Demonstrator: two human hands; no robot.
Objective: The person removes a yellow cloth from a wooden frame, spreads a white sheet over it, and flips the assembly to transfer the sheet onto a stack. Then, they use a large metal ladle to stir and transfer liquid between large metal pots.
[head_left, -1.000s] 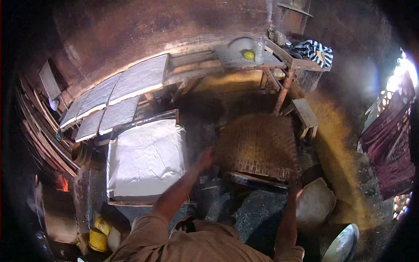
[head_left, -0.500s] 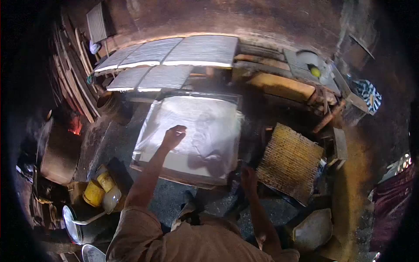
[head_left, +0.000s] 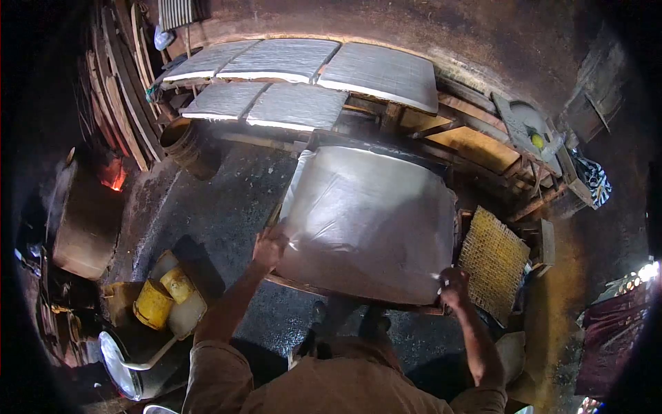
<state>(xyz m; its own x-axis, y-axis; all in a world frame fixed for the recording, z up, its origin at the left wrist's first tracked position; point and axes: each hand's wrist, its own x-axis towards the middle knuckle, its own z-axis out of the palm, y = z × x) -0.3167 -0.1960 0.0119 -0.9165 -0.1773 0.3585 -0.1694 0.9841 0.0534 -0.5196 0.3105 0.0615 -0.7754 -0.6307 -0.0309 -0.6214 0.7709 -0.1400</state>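
Observation:
A thin pale cloth [head_left: 372,214] is spread over a shallow, dark-rimmed rectangular frame [head_left: 358,298] in front of me. Its surface looks mostly smooth, with creases toward the left side. My left hand [head_left: 271,248] is at the near left edge, its fingers closed on the cloth's border. At the near right corner, my right hand [head_left: 454,287] is closed, with a bit of white cloth showing at the fingertips. Whatever lies beneath the cloth is hidden.
Several flat pale slabs [head_left: 276,61] rest on a rack at the back. A woven mat [head_left: 494,259] leans to the right. Fire [head_left: 114,174] glows at left beside a large drum [head_left: 89,228]. Yellow containers [head_left: 153,303] and a lidded pot [head_left: 121,366] stand lower left.
My left hand has moved from above the cloth's middle to its left edge. My right hand has come up to the near right corner. The cloth looks smoother, and the view has shifted.

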